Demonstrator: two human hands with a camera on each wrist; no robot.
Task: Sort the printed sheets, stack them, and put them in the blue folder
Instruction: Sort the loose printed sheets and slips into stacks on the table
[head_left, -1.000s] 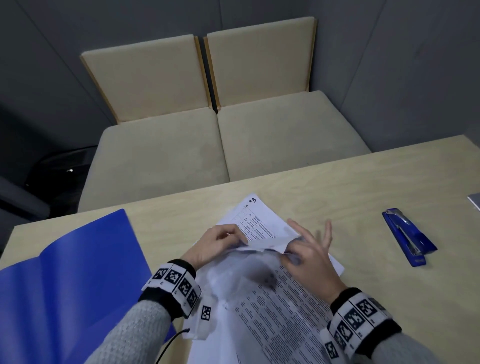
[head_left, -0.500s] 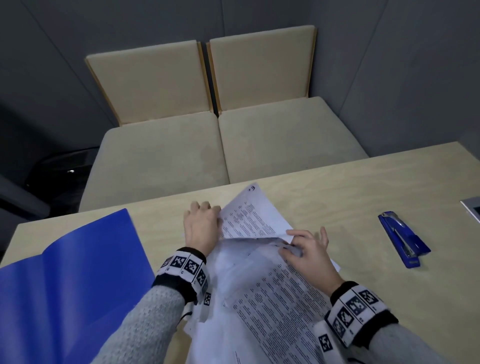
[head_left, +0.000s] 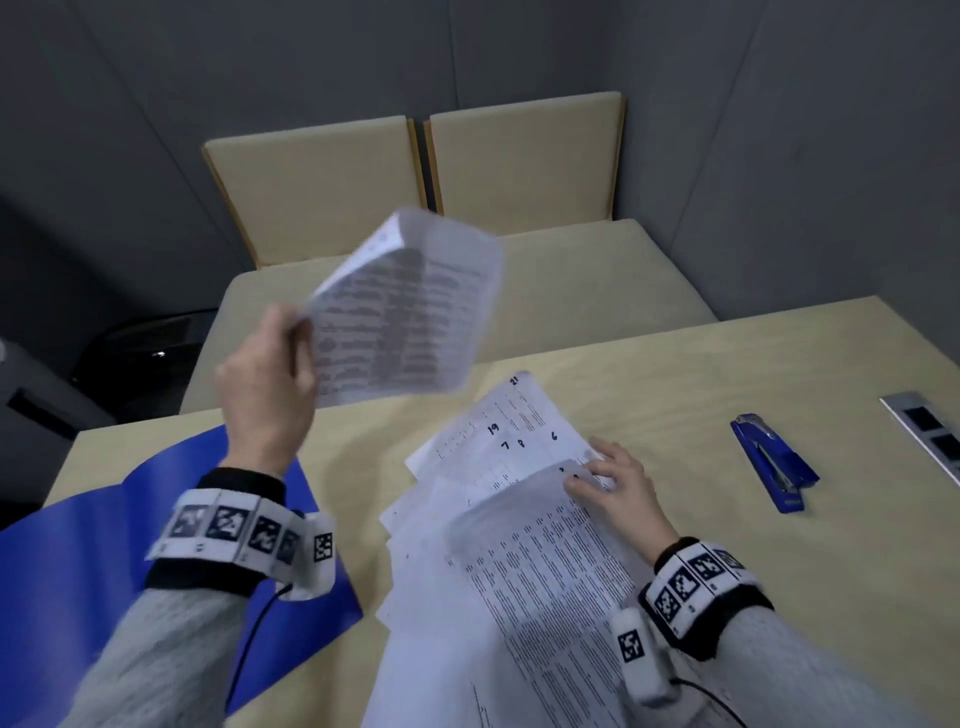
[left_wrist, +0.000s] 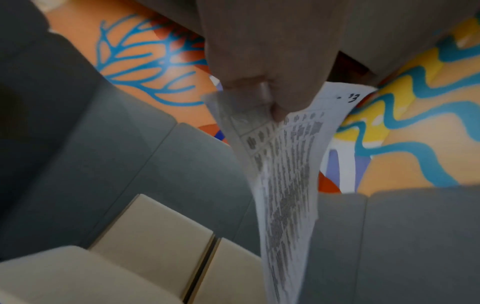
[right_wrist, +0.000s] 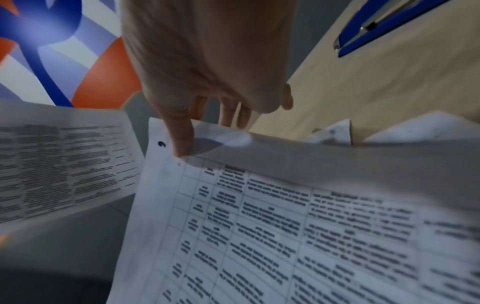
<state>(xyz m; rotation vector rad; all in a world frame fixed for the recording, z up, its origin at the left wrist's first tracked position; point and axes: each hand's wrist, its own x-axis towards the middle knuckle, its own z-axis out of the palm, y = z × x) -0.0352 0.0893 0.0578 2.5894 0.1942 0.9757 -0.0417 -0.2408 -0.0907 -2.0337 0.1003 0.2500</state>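
My left hand (head_left: 296, 332) is raised above the table and pinches one printed sheet (head_left: 405, 306) by its edge; the sheet hangs blurred in the air. In the left wrist view the fingers (left_wrist: 259, 86) clamp that sheet (left_wrist: 285, 174), which bears a handwritten number at its corner. A loose pile of printed sheets (head_left: 493, 447) lies fanned on the table. My right hand (head_left: 587, 475) pinches the far corner of the top sheet (head_left: 545, 582), thumb (right_wrist: 182, 144) on top and fingers under the edge. The blue folder (head_left: 78, 571) lies open at the left.
A blue stapler (head_left: 774, 462) lies on the wooden table (head_left: 675, 374) to the right of the pile. A metal socket panel (head_left: 924, 431) sits at the right edge. Two beige cushioned seats (head_left: 571, 291) stand beyond the table's far edge.
My left hand has pulled one sheet out of the pile and lifted it up and to the left. The right hand stays at the top sheet's corner.
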